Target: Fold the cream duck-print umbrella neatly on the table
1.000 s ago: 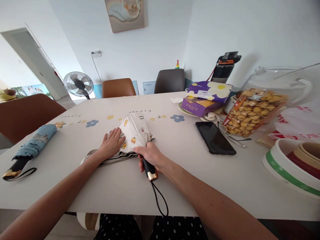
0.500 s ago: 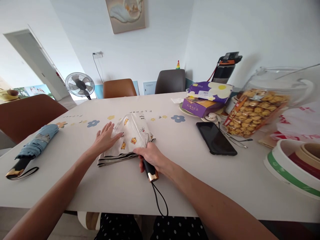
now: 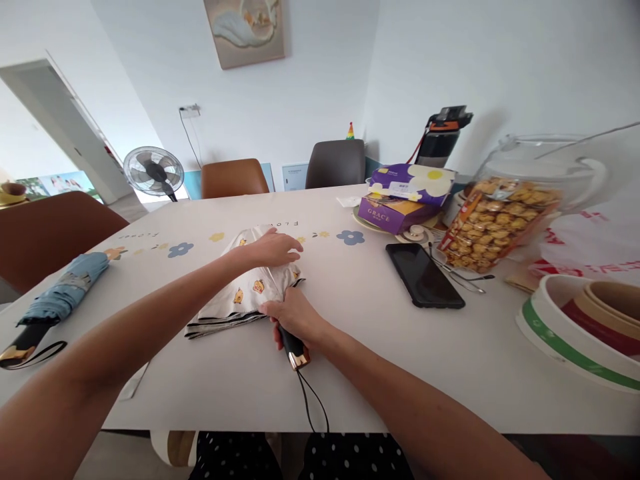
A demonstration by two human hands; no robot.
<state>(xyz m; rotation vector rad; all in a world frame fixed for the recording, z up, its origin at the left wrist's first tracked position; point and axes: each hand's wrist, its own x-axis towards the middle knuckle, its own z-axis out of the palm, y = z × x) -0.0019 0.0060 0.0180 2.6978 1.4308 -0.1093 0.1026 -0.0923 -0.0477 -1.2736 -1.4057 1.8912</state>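
A white folding umbrella point(image 3: 235, 290) with cartoon prints and dark edging lies on the table, its canopy folded down loosely and spread flat to the left. My right hand point(image 3: 295, 315) is wrapped round the top of its black and gold handle; a black wrist strap hangs from the handle's end over the table edge. Over the upper part of the canopy is my left hand point(image 3: 277, 248), its fingers apart and pointing right. Whether it touches the cloth I cannot tell. A blue folded umbrella point(image 3: 67, 287) with a similar handle lies at the far left.
Right of my hands lie a black phone point(image 3: 424, 275) and a cable. Beyond are purple boxes point(image 3: 395, 212), a black bottle point(image 3: 440, 137), a clear jug point(image 3: 505, 213) with packed snacks, and tape rolls point(image 3: 585, 333). Chairs and a fan point(image 3: 154, 172) stand behind the table point(image 3: 350, 380).
My left hand has moved right and away from me, from the canopy's left side across to its upper part. My right hand keeps its hold on the handle. The view has shifted slightly.
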